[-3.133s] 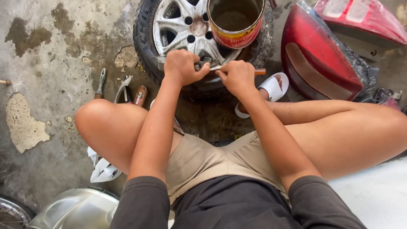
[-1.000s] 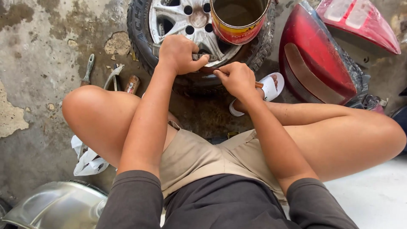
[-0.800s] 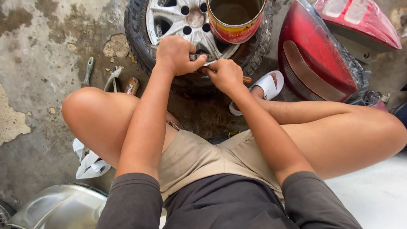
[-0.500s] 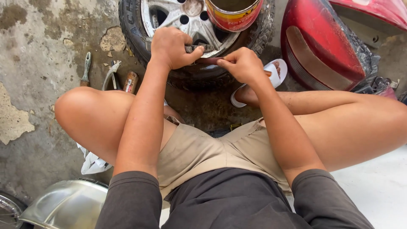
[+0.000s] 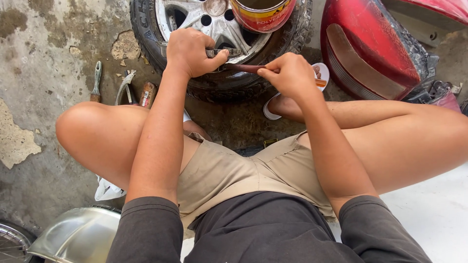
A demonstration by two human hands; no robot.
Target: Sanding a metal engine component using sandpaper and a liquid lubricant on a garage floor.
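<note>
A car wheel with a black tyre and silver alloy rim lies flat on the concrete in front of me. My left hand grips a small dark tool at the rim's near edge. My right hand pinches a thin reddish strip that runs toward the left hand's tool. A red and yellow tin can stands on the wheel's hub. I squat with both knees spread wide.
Hand tools lie on the concrete left of the wheel: a screwdriver, pliers and a wooden-handled tool. A red car tail light sits at the right. A white sandal is under my right foot. A shiny metal fender lies at bottom left.
The view has shifted down and closer. My right hand has drawn slightly right and now holds the reddish strip stretched toward the left hand, which stays on the rim's edge.
</note>
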